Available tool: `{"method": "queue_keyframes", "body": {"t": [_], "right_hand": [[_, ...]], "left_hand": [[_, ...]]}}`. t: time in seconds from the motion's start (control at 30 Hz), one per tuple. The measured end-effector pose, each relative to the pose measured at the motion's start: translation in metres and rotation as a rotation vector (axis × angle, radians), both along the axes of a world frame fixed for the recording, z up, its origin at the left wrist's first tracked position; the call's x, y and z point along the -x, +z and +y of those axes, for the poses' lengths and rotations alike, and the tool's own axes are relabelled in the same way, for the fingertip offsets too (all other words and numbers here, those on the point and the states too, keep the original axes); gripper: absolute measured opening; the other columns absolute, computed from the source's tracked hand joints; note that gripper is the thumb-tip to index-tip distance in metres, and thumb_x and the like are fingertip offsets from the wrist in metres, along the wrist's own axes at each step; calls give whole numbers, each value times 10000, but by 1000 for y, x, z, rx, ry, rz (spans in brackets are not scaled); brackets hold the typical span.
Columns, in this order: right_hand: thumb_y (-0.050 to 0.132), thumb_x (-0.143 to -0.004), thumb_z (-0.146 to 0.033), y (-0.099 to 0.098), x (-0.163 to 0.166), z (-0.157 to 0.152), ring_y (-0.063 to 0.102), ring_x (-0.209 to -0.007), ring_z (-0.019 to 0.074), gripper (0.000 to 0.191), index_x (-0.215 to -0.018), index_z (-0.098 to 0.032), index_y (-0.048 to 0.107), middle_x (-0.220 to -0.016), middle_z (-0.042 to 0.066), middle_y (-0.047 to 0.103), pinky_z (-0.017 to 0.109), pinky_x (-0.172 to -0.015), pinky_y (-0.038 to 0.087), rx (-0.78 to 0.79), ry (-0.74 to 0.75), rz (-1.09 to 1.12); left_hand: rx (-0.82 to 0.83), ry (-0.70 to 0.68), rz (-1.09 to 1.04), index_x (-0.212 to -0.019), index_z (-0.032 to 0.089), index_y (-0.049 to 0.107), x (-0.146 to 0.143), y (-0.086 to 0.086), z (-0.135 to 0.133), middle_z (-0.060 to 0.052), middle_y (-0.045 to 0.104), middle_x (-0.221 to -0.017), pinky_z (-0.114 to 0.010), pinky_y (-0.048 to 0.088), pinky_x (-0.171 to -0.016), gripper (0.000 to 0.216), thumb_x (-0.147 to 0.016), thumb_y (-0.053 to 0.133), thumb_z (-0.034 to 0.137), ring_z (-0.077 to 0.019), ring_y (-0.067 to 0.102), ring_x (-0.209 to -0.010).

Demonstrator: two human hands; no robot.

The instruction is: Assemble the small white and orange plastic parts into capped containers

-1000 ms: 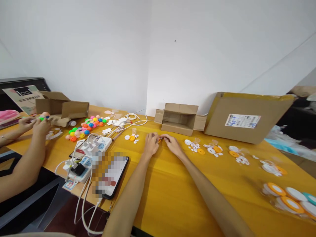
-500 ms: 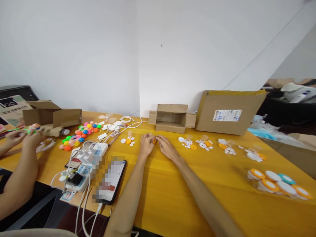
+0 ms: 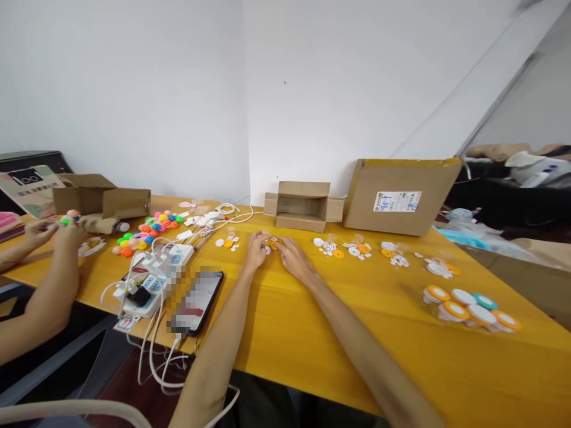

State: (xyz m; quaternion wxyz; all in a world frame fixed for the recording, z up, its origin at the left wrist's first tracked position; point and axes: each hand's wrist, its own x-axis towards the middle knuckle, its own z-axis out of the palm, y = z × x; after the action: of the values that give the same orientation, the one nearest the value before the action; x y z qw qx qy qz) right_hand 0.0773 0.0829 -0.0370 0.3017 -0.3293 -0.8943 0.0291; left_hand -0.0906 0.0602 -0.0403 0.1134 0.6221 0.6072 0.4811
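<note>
Both my arms reach out over a yellow table (image 3: pixel 312 333). My left hand (image 3: pixel 256 251) and my right hand (image 3: pixel 292 258) meet in front of a small open cardboard box (image 3: pixel 303 205). Their fingertips pinch a small orange and white piece (image 3: pixel 272 243) between them; it is too small to name. Little groups of white and orange discs lie on both sides: one group (image 3: pixel 228 242) to the left, several groups (image 3: pixel 343 249) to the right.
A phone (image 3: pixel 196 300) and a white power strip (image 3: pixel 151 276) with cables lie at my left. Coloured balls (image 3: pixel 147 229) lie near a co-worker's hands (image 3: pixel 53 229). A large flat carton (image 3: pixel 397 196) leans on the wall. A bag of round lids (image 3: pixel 468 303) sits right.
The camera has swung to the right and tilted, so everything shifted left in view. My two hands stay together on the small piece; their fingers have loosened slightly.
</note>
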Motion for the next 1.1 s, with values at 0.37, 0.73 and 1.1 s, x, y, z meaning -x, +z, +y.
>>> {"method": "queue_keyframes", "body": {"t": [0.37,0.73,1.1], "right_hand": [[406,-928,-103,14,-6,-32,552,-1166,240,387,-1240,-192,616,-1295,141,611,382,-994,468,-4,-222,-173],[438,-982,-253,12,-1,-44,482,-1270,232,361,-1310,-268,586,-1339,78,616,408,-1006,434,-108,-26,-221],[401,-975,-253,7,2,-46,485,-1273,265,350,-1253,-212,610,-1365,132,589,427,-1031,390,-173,-280,-271]], "left_hand": [[-14,76,-7,-1120,267,695,-2,2,-5,-61,613,-1250,-441,381,-1110,460,-689,682,105,-265,495,-1269],[-89,148,-58,-958,217,682,9,6,-15,-52,670,-1007,-390,490,-984,446,-659,472,-40,-230,617,-1025],[3,135,201,-994,223,705,10,3,-12,-80,673,-1162,-411,460,-1050,461,-683,523,-64,-246,608,-1125]]}}
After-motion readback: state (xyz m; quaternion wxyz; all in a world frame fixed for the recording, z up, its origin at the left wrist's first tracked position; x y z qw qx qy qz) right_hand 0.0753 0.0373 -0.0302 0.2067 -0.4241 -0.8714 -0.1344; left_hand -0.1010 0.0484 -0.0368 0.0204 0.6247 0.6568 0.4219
